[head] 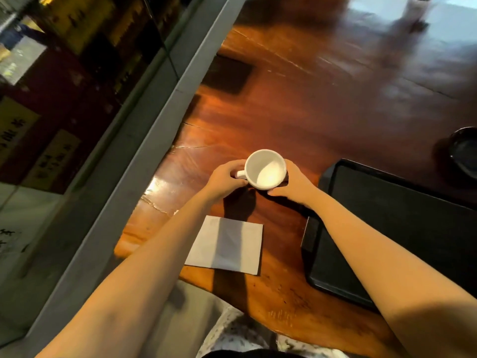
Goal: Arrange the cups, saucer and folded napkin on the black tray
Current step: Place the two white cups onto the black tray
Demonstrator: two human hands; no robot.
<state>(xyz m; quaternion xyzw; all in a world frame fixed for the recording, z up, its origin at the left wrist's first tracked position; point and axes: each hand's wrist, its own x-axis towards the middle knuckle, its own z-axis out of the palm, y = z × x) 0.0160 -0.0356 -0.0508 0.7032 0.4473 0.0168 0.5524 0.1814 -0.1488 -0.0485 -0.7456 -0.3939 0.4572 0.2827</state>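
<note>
A white cup [265, 169] with its handle pointing left is held just above the wooden table, between both hands. My left hand [227, 178] grips the handle side and my right hand [293, 184] cups the right side and base. Whether a dark saucer sits under the cup I cannot tell. A folded white napkin [227, 245] lies flat on the table near me, below the cup. The black tray [402, 228] rests on the table to the right, with nothing on the part in view.
A dark round dish [464, 151] sits at the far right edge beyond the tray. A dark square mat [228, 74] lies further back on the table. A grey window frame [144, 140] runs along the table's left edge. My lap is below the table's near edge.
</note>
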